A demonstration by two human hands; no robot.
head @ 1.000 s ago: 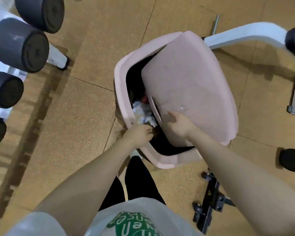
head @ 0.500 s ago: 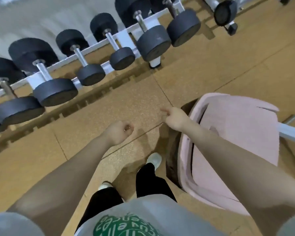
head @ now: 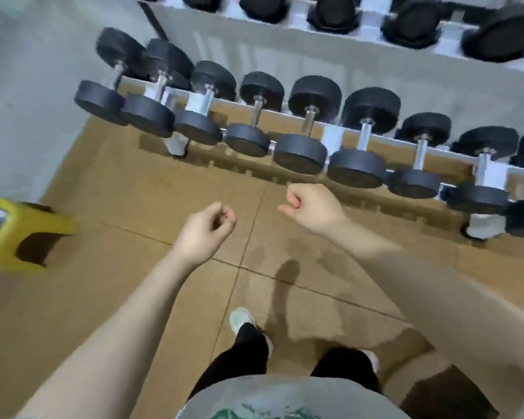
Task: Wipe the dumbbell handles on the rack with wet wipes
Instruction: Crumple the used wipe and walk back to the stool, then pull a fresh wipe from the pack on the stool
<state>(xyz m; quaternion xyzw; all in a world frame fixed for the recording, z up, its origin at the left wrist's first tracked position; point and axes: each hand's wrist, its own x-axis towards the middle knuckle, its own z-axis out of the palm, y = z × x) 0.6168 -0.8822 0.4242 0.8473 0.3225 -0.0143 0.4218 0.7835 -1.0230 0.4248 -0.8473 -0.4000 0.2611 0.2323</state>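
Just beyond both loosely curled, empty hands, left hand [head: 204, 234] and right hand [head: 313, 211]: dumbbells [head: 300, 152] along the rack [head: 333, 136], untouched.

Gym: dumbbells [head: 300, 137] racked on white rack [head: 333, 136], cork-look mat floor [head: 133, 192].

Grey shirt [head: 285, 394] green print, black trousers [head: 242, 355], pale shoes [head: 239, 318]

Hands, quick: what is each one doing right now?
Left hand: fingers loosely curled, holding nothing.
Right hand: fingers loosely curled, holding nothing.
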